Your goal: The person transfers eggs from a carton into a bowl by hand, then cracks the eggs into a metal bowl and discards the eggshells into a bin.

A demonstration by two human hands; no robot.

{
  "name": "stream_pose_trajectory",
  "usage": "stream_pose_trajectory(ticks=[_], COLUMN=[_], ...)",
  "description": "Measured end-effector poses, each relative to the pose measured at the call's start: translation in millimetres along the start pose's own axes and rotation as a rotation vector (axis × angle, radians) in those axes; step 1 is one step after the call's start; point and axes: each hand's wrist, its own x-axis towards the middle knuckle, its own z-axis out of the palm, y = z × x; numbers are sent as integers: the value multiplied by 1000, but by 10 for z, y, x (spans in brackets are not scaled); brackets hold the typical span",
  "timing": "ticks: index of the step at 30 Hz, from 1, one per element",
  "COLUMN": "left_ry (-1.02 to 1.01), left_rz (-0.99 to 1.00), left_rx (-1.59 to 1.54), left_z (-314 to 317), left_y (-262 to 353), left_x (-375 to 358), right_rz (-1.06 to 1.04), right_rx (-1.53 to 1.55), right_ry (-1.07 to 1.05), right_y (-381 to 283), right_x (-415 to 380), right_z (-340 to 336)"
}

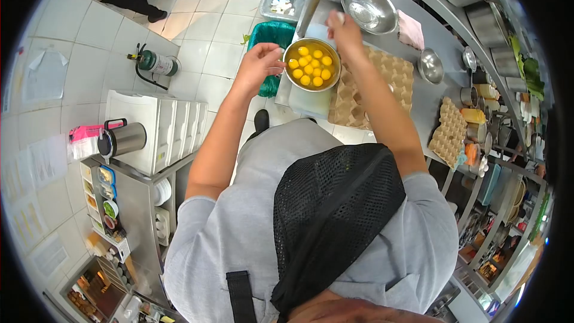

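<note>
A metal bowl [311,90] full of cracked eggs, with several whole yolks [311,67] in clear white, stands near the counter's left edge. My left hand [263,64] is at the bowl's left rim, fingers bent and apart, with nothing visible in them. Beyond the bowl, to its upper right, my right hand [345,33] closes round a whitish egg [341,17], partly hidden by the fingers and blurred. Under my right forearm lies a cardboard egg tray [394,75]; a small white piece shows on it beside the arm.
A bin with a green liner [272,33] stands left of the bowl; a grey bin [268,1] behind holds white shells. Empty metal bowls [369,9], a pink cloth [410,29] and another egg tray [447,131] are on the right. A metal post [315,1] rises behind the bowl.
</note>
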Motion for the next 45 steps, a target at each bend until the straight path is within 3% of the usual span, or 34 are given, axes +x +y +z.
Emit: stream_pose_trajectory(ticks=[1,5,7,8,11,13,15,16,18,21,26,29,31,32,34,35,37,39,43,45], left_ry=[-9,61,41,39,51,90,114,132,129,118,110,129,136,141,136,136,117,81,36,-125], left_rz=[-5,-75,-80,-73,-78,-88,-100,-120,-122,-126,-123,-101,-114,-121,-131,-139,-141,-144,16,120], left_rx=[9,-13,-31,-27,-41,-64,-89,-104,-116,-132,-116,-132,-137,-141,-122,-108,-74,-38,197,358], left_z=[-53,-106,-148,-181,-300,-386,-481,-511,-532,-495,-513,-555,-584,-584,-536,-502,-433,-362,19,355], left_y=[-56,-89,-109,-119,-114,-133,-188,-218,-237,-239,-278,-319,-371,-378,-355,-345,-330,-299,-347,-440], left_x=[3,-42,-53,-71,-133,-205,-192,-193,-181,-171,-180,-197,-187,-172,-160,-161,-139,-119,-30,39], right_rz=[153,165,472,435,394,511,139,142,-550,-453,-384,-533,-764,-759,-993,-986,-930,-827,-483,-370], right_rx=[225,312,603,696,887,827,-223,-228,-718,-899,-957,-852,-627,-627,-544,-549,-852,-879,-922,-984], right_ry=[44,243,-263,-141,-65,-116,-219,-222,-231,-416,-378,-253,-107,-97,47,66,-103,-108,-108,81], right_y=[-100,-196,-132,-99,-36,-88,-134,-66,103,104,-237,-728,-1165,-1208,-1227,-1116,-734,-520,-272,-125], right_x=[139,502,599,602,433,67,-387,-491,-689,-737,-929,-909,-906,-871,-704,-656,-622,-892,-1172,-1255], right_z=[-67,183,269,260,87,29,86,115,163,167,127,131,277,375,589,681,756,545,-492,-1219])
